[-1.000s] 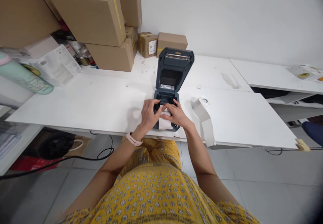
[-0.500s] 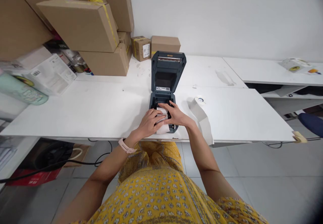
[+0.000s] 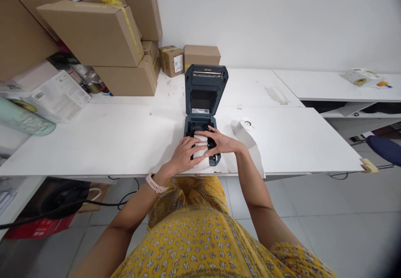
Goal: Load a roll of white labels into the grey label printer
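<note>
A dark blue-grey label printer [image 3: 205, 72] stands at the table's front edge with its lid raised. White label paper [image 3: 201, 152] lies inside its body and comes out over the front. My left hand [image 3: 184, 155] rests across the paper from the left, fingers stretched out and lying on it. From the right, my right hand [image 3: 224, 142] reaches into the printer, its thumb and forefinger spread apart at the paper's right side. Both hands partly hide the paper and the inner parts. Whether the right fingertips press on the paper is hard to see.
Right of the printer, a small label roll [image 3: 247, 124] sits by a loose backing strip [image 3: 255, 150] that reaches the front edge. Stacked cardboard boxes [image 3: 90, 34] and a mint-green bottle [image 3: 28, 117] stand at left. More boxes [image 3: 202, 54] are behind the printer. Cables [image 3: 94, 203] hang below.
My hands stay at the paper inside the printer, with small finger shifts; the right wrist has moved slightly right. The whole view has shifted a little.
</note>
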A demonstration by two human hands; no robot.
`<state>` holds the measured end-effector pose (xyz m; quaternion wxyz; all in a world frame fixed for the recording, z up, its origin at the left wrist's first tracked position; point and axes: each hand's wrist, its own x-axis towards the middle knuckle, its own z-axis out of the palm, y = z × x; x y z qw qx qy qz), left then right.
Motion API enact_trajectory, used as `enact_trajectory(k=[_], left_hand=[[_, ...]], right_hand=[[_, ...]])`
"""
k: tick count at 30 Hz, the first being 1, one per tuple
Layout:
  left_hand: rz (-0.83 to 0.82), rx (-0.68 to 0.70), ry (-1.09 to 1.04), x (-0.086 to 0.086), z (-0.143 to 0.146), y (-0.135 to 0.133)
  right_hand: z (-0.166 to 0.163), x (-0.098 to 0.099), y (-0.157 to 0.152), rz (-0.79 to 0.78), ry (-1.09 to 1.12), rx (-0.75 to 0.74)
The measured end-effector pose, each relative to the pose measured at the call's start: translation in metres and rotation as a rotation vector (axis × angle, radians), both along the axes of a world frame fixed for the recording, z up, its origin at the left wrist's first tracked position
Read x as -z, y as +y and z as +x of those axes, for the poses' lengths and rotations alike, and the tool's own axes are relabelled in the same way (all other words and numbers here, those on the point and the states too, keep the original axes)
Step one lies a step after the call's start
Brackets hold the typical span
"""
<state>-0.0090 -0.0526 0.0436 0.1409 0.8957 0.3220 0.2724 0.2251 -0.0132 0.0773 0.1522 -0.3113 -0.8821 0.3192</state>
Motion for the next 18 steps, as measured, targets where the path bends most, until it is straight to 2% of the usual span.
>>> enact_trajectory(k=[5, 8, 9, 11, 13, 14, 16, 18], left_hand=[[-0.006, -0.005, 0.01, -0.001, 0.0, 0.001], [0.003, -0.014, 0.01, 0.0, -0.001, 0.0], [0.015, -0.02, 0.004, 0.0, -0.001, -0.003], [0.053, -0.04, -0.016, 0.002, 0.0, -0.012], [0.096, -0.048, -0.046, 0.005, 0.003, -0.027], [0.113, -0.043, -0.064, 0.005, 0.005, -0.036], [0.142, -0.012, -0.102, 0.005, 0.009, -0.055], [0.151, 0.025, -0.142, 0.003, 0.012, -0.071]], right_hand=[[-0.002, -0.002, -0.003, -0.058, 0.02, 0.01], [-0.002, -0.007, -0.011, -0.1, 0.143, 0.066], [-0.001, -0.01, -0.012, -0.094, 0.238, 0.143], [0.004, -0.02, -0.005, 0.019, 0.519, 0.423], [0.012, -0.035, 0.018, 0.237, 0.805, 0.727], [0.016, -0.044, 0.035, 0.345, 0.9, 0.824], [0.023, -0.063, 0.075, 0.424, 0.916, 0.825], [0.023, -0.079, 0.11, 0.331, 0.827, 0.732]])
